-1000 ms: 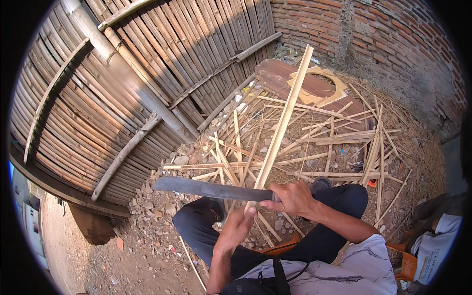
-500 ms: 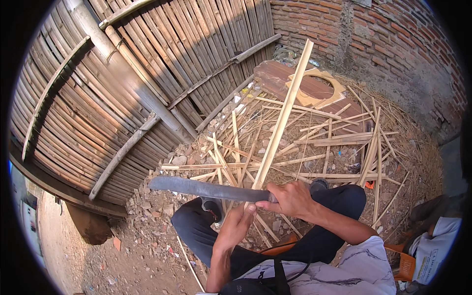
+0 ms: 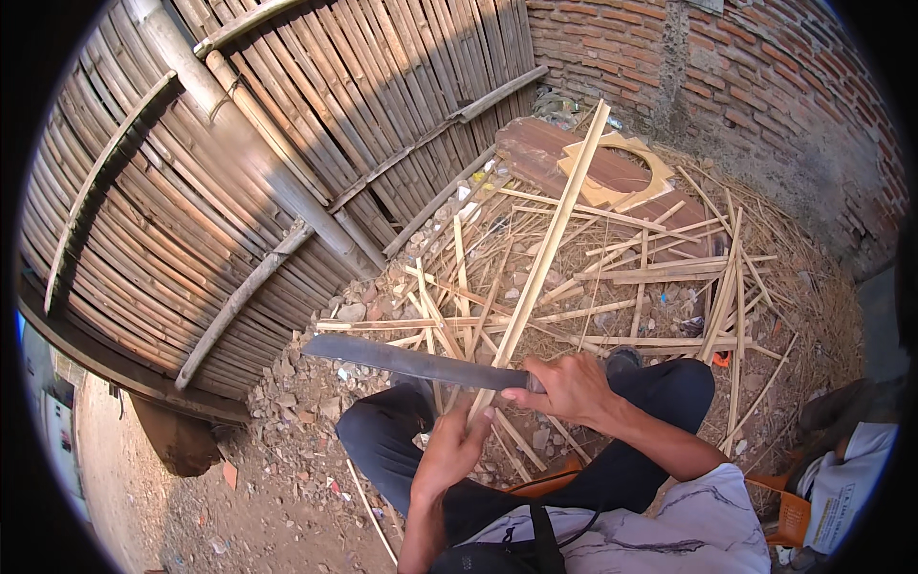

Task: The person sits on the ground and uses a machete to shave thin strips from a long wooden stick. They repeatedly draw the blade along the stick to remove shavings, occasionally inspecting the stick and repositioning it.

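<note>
My left hand (image 3: 449,452) is closed around the near end of a long, pale split bamboo strip (image 3: 552,244), which slants away from me to the upper right. In my right hand (image 3: 571,388) is the handle of a machete, its fingers wrapped round it. The long dark machete blade (image 3: 406,361) points left and lies across the strip just beyond my left hand. Where blade and strip cross, I cannot tell how deep the edge sits.
Several cut bamboo strips (image 3: 660,342) lie scattered over stony ground beyond my knees. Further back lies a brown board (image 3: 535,153) under a yellowish panel (image 3: 658,177) with a round cutout. A bamboo wall (image 3: 287,115) stands left, a brick wall (image 3: 765,86) right. An orange seat (image 3: 792,517) is lower right.
The bamboo strip has slid toward me, its far end now lower. My left hand has drawn back a little with it, while the machete has shifted slightly right.
</note>
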The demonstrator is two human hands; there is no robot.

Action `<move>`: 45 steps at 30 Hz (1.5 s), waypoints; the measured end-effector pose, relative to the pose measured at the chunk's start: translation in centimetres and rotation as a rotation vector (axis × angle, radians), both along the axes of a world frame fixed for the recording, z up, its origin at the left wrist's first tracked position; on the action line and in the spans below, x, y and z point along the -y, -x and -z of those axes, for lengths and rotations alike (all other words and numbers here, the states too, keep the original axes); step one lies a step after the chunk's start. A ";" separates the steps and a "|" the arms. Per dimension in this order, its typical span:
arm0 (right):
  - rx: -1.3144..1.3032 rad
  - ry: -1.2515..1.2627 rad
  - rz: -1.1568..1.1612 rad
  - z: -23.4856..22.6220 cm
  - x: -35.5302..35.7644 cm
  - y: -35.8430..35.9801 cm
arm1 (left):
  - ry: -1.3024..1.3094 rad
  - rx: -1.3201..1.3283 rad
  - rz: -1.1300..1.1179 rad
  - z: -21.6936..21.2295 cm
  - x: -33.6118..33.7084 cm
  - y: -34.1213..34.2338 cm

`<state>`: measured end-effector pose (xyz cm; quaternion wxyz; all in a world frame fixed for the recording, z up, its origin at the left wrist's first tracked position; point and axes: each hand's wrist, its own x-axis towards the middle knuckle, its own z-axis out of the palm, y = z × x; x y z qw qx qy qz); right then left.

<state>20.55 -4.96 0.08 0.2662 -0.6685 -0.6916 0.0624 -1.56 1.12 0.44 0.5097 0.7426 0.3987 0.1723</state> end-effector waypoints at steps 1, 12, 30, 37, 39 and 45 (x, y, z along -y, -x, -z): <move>-0.023 0.015 0.021 0.3 0.0 0.0 | 0.042 -0.015 0.014 -0.4 -0.2 0.1; -0.974 -0.025 0.357 5.6 -1.4 0.3 | -0.389 -0.472 0.045 0.7 -2.6 3.8; -1.284 0.121 0.073 10.9 -5.8 5.2 | -0.916 -0.931 0.580 -6.4 -10.4 -5.7; -1.290 0.167 0.182 13.3 -6.2 3.5 | -1.298 -0.318 0.447 -11.3 -7.1 -7.6; -1.368 0.129 0.189 14.1 -6.0 3.1 | -1.457 0.000 0.157 -14.9 -5.7 -6.8; -1.462 0.133 0.197 13.4 -5.9 2.5 | -0.745 0.685 -0.251 -13.8 -10.4 -4.6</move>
